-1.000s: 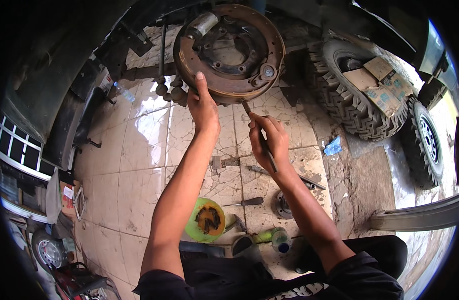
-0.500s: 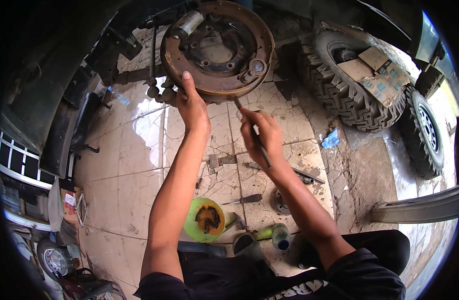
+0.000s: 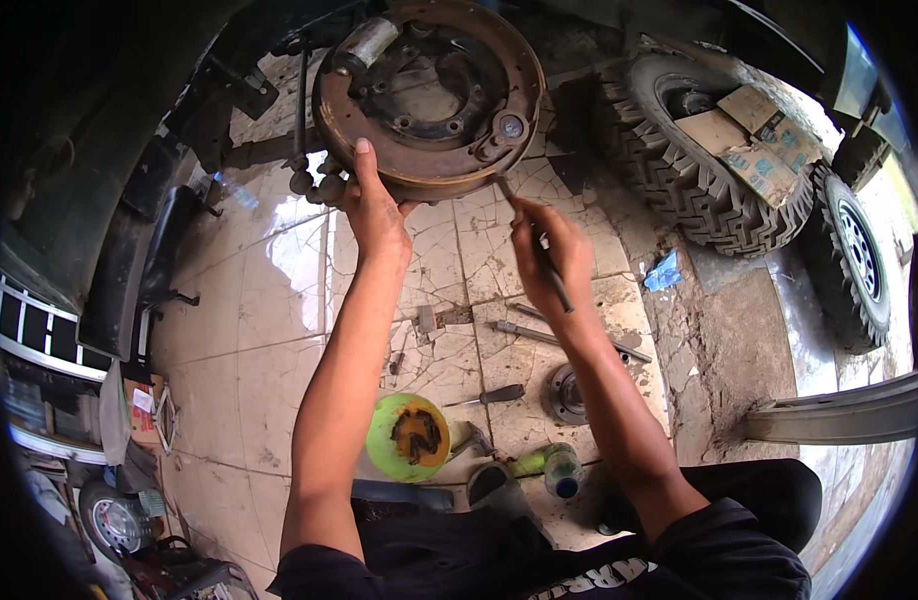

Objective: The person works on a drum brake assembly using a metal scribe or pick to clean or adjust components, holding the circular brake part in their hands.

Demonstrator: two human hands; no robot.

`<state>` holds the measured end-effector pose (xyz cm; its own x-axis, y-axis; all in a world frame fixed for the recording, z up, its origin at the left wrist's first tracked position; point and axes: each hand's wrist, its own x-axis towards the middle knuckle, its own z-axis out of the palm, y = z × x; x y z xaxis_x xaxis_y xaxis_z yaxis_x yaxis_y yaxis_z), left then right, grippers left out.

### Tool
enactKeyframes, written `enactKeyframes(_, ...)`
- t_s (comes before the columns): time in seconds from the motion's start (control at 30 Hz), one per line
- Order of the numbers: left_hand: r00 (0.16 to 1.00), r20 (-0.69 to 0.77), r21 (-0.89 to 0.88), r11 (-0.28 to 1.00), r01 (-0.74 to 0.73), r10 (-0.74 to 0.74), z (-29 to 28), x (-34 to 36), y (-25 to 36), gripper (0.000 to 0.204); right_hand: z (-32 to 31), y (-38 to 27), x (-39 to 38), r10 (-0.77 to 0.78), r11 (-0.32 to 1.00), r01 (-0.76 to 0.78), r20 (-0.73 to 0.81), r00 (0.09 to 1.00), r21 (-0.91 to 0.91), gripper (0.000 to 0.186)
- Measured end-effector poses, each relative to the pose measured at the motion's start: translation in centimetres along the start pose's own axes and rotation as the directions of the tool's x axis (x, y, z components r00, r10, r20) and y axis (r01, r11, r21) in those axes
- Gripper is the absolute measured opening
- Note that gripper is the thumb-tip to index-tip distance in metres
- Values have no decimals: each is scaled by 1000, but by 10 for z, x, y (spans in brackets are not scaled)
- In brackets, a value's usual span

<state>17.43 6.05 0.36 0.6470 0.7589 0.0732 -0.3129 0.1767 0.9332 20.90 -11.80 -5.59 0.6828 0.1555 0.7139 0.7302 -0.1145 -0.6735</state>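
A rusty round drum brake assembly (image 3: pixel 399 165) with curved shoes and a silver cylinder (image 3: pixel 367 46) fills the top middle. My left hand (image 3: pixel 377 215) grips its lower left edge, thumb on the rusty face, fingers hidden beneath. Closed around a dark metal bar (image 3: pixel 549 262) is my right hand (image 3: pixel 557 245). The bar's far tip meets the lower right rim of the brake, and its near end sticks out by my wrist.
On the cracked tile floor lie a screwdriver (image 3: pixel 501 395), a green bowl (image 3: pixel 384 440) with dark pieces in orange liquid, a round metal hub (image 3: pixel 567 393), a hammer (image 3: pixel 471 440) and a plastic bottle (image 3: pixel 562 470). At right stand a big tractor tyre (image 3: pixel 699 215) bearing cardboard (image 3: pixel 749 150) and a smaller wheel (image 3: pixel 857 250).
My right hand has moved right with the bar, whose tip has slid along the brake's lower rim toward the right. My left hand keeps its hold; the brake sits slightly more left in view.
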Motion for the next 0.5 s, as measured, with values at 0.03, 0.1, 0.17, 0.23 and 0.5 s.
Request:
enactKeyframes(0.03, 999, -31, 3, 1000, 6, -6, -2, 1, -2, 87, -3, 3, 4, 33, 997, -31, -31, 999, 70, 14)
enactKeyframes(0.1, 1000, -23, 2, 1000, 22, -22, -5, 5, -4, 88, -7, -1, 8, 38, 999, -38, 9, 999, 30, 14)
enactKeyframes(0.17, 999, 44, -54, 998, 33, -30, -8, 7, -7, 89, 5, -9, 0, -24, 999, 22, 39, 999, 31, 15)
enactKeyframes(0.23, 986, 164, -154, 987, 39, -13, -12, 10, -10, 90, 20, -30, -7, -53, 997, 49, 56, 997, 61, 19)
enactKeyframes(0.5, 975, 192, -7, 994, 113, -110, -16, 6, -4, 100, -5, -14, 6, 73, 994, -76, 44, 996, 72, 13)
